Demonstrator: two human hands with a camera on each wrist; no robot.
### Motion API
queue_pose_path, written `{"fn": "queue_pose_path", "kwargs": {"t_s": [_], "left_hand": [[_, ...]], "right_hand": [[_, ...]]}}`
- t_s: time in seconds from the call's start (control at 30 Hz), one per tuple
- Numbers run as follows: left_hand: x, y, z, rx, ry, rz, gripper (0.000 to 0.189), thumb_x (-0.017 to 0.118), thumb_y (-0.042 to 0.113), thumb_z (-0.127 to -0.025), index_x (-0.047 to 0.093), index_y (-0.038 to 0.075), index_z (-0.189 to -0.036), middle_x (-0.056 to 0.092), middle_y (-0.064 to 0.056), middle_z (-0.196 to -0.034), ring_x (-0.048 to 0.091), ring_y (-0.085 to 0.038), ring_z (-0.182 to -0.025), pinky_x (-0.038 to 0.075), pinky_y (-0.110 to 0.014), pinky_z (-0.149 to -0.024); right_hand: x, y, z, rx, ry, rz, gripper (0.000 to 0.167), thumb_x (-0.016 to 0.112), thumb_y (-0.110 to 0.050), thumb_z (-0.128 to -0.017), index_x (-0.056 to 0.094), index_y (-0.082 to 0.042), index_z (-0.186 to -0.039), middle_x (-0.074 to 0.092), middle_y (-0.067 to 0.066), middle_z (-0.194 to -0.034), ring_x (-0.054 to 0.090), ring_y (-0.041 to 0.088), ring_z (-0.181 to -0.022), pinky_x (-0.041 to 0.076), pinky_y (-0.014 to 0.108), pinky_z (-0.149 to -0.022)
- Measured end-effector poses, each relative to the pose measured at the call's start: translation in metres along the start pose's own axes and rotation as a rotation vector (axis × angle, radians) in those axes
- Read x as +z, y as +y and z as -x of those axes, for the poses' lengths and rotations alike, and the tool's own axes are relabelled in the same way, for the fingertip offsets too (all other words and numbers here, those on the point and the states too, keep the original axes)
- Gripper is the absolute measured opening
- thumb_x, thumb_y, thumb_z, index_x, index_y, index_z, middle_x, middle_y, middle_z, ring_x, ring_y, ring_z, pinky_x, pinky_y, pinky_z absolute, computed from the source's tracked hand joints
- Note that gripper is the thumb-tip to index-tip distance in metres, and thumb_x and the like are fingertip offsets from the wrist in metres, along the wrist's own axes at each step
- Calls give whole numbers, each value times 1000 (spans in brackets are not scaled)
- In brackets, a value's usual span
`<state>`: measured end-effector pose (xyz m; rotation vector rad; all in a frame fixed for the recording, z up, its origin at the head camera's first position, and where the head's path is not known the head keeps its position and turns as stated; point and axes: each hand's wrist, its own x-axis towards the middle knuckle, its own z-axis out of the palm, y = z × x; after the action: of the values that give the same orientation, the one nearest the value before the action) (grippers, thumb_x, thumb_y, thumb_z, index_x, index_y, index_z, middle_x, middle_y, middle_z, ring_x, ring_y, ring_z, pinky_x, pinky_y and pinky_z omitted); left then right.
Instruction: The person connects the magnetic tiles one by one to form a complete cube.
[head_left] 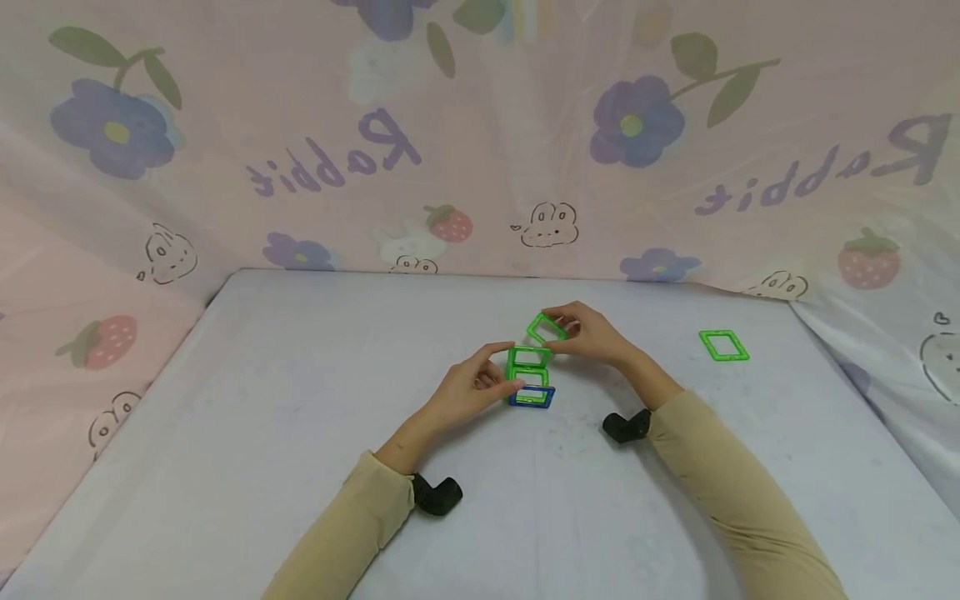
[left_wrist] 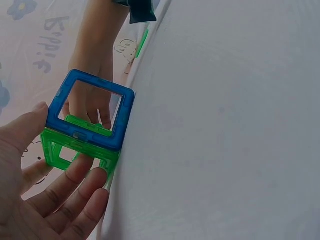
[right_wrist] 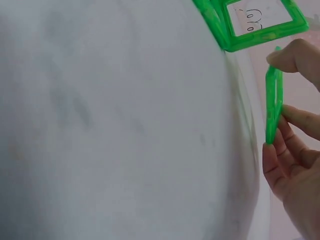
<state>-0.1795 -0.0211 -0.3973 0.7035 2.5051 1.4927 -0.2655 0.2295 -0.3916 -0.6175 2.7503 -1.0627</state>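
Near the middle of the table, my left hand (head_left: pixel 468 387) holds a small structure of joined square frame tiles between thumb and fingers. Its front tile is a blue square frame (left_wrist: pixel 92 80); the others are green square frames (head_left: pixel 531 357). In the left wrist view the thumb touches the blue tile's left edge and the fingers lie under the green ones. Just behind and right of the structure, my right hand (head_left: pixel 592 333) pinches a separate green square tile (right_wrist: pixel 273 100) between thumb and fingers. That tile appears tilted and apart from the structure in the right wrist view.
Another green square tile (head_left: pixel 723 345) lies flat toward the right of the white-covered table (head_left: pixel 262 400). A patterned pink curtain (head_left: pixel 480 167) hangs around the back and sides. Black wrist mounts (head_left: pixel 437 495) stick out from both sleeves.
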Motion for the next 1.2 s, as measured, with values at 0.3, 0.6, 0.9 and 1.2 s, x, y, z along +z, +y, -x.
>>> {"fn": "queue_pose_path", "kwargs": {"t_s": [0.3, 0.6, 0.9, 1.2], "left_hand": [[-1, -1, -1, 18, -4, -6, 58, 67, 26, -91, 43, 13, -143, 68, -6, -94, 62, -11, -81, 50, -26, -74], [-2, -1, -1, -2, -13, 3, 58, 68, 27, -91, 44, 17, -142, 68, -3, -91, 61, -10, -79, 50, -25, -74], [-2, 1, -1, -9, -21, -7, 59, 67, 28, -91, 43, 15, -143, 67, -3, -91, 60, -9, -80, 50, -26, -75], [-1, -1, -2, -14, -9, -8, 59, 68, 29, -90, 44, 17, -142, 68, -2, -90, 60, -9, -80, 50, -26, -76]], "right_hand": [[-5, -1, 11, 11, 5, -32, 61, 76, -18, -81, 53, -2, -135, 54, 17, -128, 54, 32, -112, 47, 46, -95], [-6, 3, 21, 11, 11, -42, 61, 76, -19, -80, 53, -1, -134, 57, 17, -124, 53, 31, -110, 45, 45, -95], [-11, 1, 35, -4, 11, -52, 62, 76, -17, -82, 50, -1, -136, 58, 18, -126, 53, 31, -111, 46, 46, -96], [-12, 4, 44, -45, 5, -72, 62, 75, -16, -83, 49, 1, -137, 57, 20, -126, 53, 33, -112, 45, 48, -95]]}}
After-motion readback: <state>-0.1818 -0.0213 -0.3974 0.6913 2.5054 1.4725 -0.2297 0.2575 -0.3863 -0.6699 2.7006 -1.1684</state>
